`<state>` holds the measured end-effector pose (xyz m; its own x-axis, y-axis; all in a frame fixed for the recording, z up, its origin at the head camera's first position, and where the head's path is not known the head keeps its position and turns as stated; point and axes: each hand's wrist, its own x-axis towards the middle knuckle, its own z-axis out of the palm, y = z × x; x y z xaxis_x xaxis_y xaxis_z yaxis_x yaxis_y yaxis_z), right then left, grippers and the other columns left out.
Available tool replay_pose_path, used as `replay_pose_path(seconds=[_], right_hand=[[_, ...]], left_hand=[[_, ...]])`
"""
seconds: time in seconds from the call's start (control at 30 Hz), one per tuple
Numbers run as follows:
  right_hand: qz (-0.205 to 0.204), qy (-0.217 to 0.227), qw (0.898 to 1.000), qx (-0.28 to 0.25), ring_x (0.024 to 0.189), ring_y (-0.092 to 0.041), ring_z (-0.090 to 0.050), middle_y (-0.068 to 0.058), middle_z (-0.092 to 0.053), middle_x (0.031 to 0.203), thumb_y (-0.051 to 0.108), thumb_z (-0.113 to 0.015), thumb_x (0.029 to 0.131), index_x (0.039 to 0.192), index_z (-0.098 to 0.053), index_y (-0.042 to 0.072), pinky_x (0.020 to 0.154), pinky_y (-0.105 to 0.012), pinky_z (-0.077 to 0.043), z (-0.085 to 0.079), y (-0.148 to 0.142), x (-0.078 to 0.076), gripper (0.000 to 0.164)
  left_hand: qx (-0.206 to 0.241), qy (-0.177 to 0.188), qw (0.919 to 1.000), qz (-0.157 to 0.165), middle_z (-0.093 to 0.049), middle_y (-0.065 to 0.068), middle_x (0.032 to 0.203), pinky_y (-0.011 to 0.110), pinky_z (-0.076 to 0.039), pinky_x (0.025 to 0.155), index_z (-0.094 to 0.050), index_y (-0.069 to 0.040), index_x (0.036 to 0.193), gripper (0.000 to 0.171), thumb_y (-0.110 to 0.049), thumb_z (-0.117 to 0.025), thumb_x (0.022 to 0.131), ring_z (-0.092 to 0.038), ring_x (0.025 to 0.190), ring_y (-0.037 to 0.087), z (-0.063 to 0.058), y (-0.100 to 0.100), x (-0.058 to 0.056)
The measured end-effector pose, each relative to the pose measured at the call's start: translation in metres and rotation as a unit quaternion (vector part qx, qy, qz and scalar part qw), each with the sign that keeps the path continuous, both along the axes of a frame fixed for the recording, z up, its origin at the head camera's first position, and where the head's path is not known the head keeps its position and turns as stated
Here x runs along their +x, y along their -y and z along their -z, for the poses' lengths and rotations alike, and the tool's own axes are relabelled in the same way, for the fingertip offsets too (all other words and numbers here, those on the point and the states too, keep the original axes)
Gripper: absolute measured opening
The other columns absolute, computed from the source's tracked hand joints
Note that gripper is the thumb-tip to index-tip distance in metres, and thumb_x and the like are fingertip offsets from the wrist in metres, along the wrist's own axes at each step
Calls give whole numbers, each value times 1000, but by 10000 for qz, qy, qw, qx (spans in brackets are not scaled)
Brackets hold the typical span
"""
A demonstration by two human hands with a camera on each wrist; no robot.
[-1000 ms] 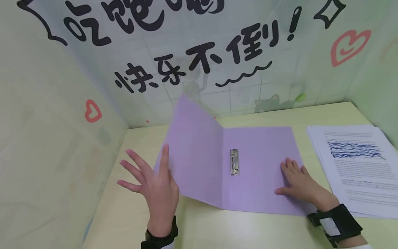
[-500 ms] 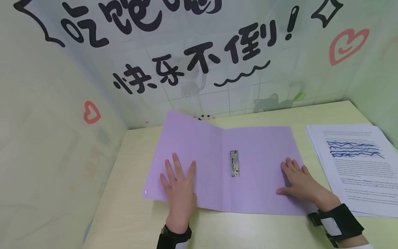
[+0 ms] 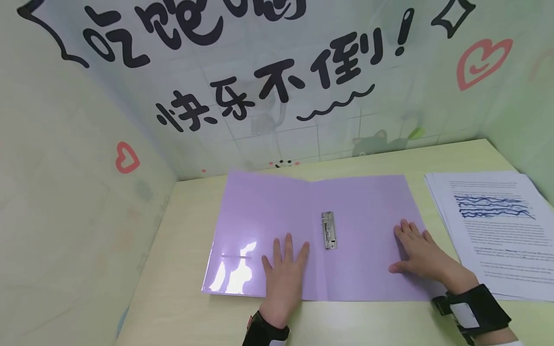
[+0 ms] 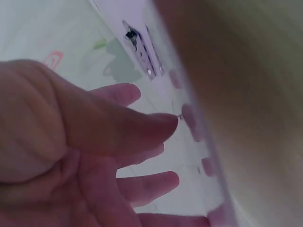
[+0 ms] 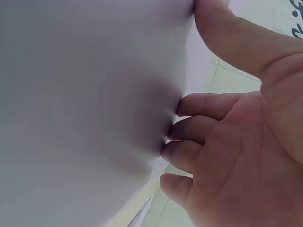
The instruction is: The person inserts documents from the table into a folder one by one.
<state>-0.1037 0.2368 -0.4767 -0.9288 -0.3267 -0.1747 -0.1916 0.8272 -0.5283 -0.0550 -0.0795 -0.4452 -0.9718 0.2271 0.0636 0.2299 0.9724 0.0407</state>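
A purple folder (image 3: 363,202) lies spread wide on the table, its left cover raised slightly at the far corner. Near its fold sits a metal clip (image 3: 329,230), also visible in the left wrist view as a silver clip (image 4: 139,52). My left hand (image 3: 283,278) is over the left cover close to the fold, fingers straight and spread. In the left wrist view its thumb and fingertips are right at the cover's surface. My right hand (image 3: 417,252) rests on the right cover near its outer edge, fingertips touching it in the right wrist view.
A stack of printed papers (image 3: 497,240) with blue scribbled lines lies to the right of the folder. The light wooden table (image 3: 182,259) meets a printed wall covering (image 3: 277,139) at the back. Black bands are on both wrists.
The left cover has swung down from steeply raised to nearly flat. My left hand has moved from its outer edge rightward toward the fold. My right hand has stayed almost in place.
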Motion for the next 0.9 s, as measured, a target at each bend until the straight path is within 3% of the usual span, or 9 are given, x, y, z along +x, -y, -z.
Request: replay_pose_path(seconds=[0.17, 0.27, 0.37, 0.63, 0.9], right_hand=[[-4, -22, 10000, 2, 142, -60, -12, -44, -14, 152, 35, -83, 72, 145, -27, -19, 111, -73, -7, -1, 0, 1, 106], [-7, -55, 10000, 23, 141, -61, -13, -44, -15, 152, 35, -83, 72, 144, -28, -19, 111, -74, -8, -2, 0, 2, 106], [-13, -78, 9999, 64, 141, -61, -14, -45, -16, 152, 36, -83, 71, 144, -28, -20, 111, -74, -9, -2, 0, 2, 106], [-9, -63, 10000, 13, 142, -60, -13, -45, -15, 152, 36, -83, 72, 144, -28, -20, 111, -73, -8, -1, -2, 2, 107], [-15, 12, 10000, -5, 142, -61, -12, -45, -15, 152, 35, -83, 71, 144, -27, -21, 112, -73, -7, -1, 0, 2, 107]], left_hand=[[-348, 489, 9982, -90, -41, 21, 153, 80, -33, 95, -45, -37, 146, 68, -22, -71, 86, -36, 141, 49, 0, -14, 4], [-543, 657, 9962, -179, -38, 23, 155, 81, -28, 97, -43, -44, 146, 65, -49, -68, 87, -32, 142, 52, 2, -19, 6], [-605, 784, 9949, -164, -32, 26, 157, 82, -24, 100, -41, -47, 146, 69, -64, -63, 83, -27, 144, 54, 6, -22, 7], [-437, 996, 9939, 171, -22, 34, 157, 78, -23, 105, -35, -49, 149, 66, -63, -55, 87, -21, 142, 61, 10, -20, 8], [-215, 1504, 9874, 437, -14, 26, 163, 82, -21, 101, -29, -53, 149, 63, -58, -54, 91, -14, 141, 66, 9, -17, 6]])
